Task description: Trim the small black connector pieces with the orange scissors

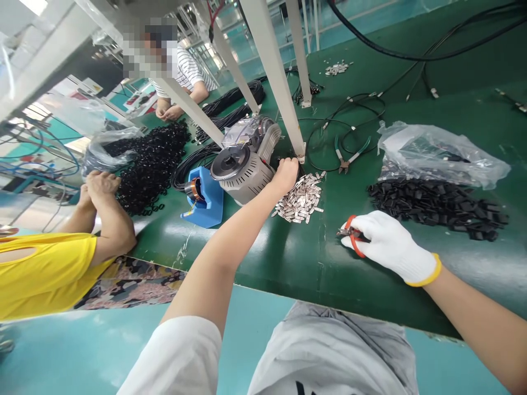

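My right hand [382, 241], in a white glove with a yellow cuff, is closed around small pliers with orange-red handles [354, 237]; their dark jaws point left above the green table. My bare left hand [288, 171] is stretched forward beside the foot of a white post, its fingers curled. Whatever those fingers hold is hidden, though something dark shows beside them. Just in front of this hand lies a pile of small silver metal pieces [302, 200]. To its left stands a grey vented machine with a black round top [245, 175].
A blue tape dispenser [209, 206] stands left of the machine. Black rings [152, 164] are heaped farther left, near a person in yellow [53, 269]. Black caps [440, 206] and a plastic bag [440, 151] lie right. Green-handled cutters [345, 162] and cables [362, 99] lie beyond.
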`<state>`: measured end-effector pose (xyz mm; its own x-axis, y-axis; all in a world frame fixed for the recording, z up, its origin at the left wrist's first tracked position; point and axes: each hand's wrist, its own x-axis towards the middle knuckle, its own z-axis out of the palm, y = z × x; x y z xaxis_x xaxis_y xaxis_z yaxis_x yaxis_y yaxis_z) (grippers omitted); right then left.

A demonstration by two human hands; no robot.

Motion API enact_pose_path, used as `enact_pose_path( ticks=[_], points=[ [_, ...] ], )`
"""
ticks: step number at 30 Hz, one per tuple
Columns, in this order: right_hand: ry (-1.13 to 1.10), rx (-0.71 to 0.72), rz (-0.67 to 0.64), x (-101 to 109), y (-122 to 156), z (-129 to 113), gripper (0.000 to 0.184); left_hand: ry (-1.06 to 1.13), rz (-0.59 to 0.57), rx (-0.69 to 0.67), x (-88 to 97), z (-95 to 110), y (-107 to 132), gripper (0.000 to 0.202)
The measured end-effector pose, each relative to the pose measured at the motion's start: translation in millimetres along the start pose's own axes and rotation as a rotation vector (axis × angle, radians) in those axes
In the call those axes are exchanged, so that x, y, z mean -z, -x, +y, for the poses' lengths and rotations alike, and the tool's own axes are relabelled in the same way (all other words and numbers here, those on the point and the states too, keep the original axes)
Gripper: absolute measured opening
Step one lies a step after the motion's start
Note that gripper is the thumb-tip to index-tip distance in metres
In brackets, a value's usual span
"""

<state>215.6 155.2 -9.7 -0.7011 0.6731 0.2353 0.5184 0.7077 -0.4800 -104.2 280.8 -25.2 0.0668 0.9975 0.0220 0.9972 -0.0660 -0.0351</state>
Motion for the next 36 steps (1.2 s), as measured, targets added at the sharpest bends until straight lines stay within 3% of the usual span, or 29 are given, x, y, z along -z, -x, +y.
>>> enact_pose_path(
  ticks=[9,13,17,26,32,36],
  points=[
    [0.001,-0.002,-0.034,6,0,-3,0.015,0.121,0.134,0.030,9.2,-13,4,0.039],
    [-0.009,0.008,-0.060,6,-1,-2,0.015,0.261,0.224,-0.074,16.2,-3,-1,0.027],
    [0.001,0.015,-0.044,5,0,-1,0.013,0.262,0.108,-0.222,11.9,14,-14,0.023],
    [0.017,0.044,-0.041,-4,3,6,0.014,0.083,-0.059,-0.109,13.4,11,-22,0.022],
    [0.020,0.036,-0.081,-4,3,7,0.012,0.009,-0.065,-0.075,11.1,26,-20,0.021],
    [0.022,0.038,-0.068,-4,2,6,0.013,-0.051,-0.068,-0.130,4.9,36,-18,0.026]
  ],
)
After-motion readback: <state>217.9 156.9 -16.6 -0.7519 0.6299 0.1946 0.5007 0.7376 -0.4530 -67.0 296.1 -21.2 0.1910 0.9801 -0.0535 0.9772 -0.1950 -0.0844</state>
